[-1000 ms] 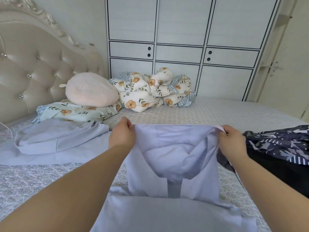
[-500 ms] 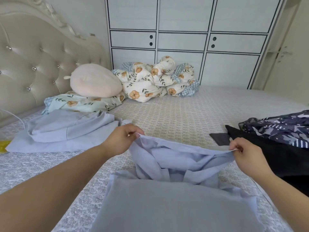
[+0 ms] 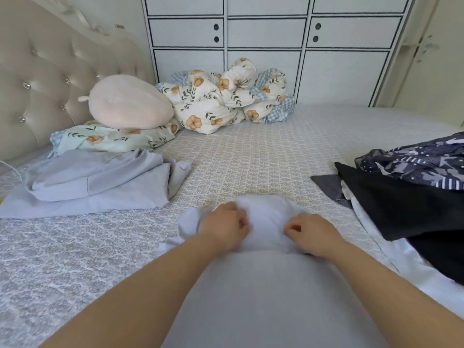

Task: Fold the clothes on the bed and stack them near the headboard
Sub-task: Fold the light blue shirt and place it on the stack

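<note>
Two hands, left hand [image 3: 226, 228] and right hand [image 3: 310, 234], grip one lilac garment [image 3: 266, 219].

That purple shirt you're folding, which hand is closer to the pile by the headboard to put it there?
The left hand. It holds the light purple shirt on the side nearer the folded pile, which lies to the left by the headboard. The right hand sits toward the dark clothes.

A home bedroom: a bed [image 3: 251, 151] with tufted headboard [image 3: 50, 71], floral bedding [image 3: 226, 101], and a white panelled wardrobe [image 3: 263, 33].
</note>
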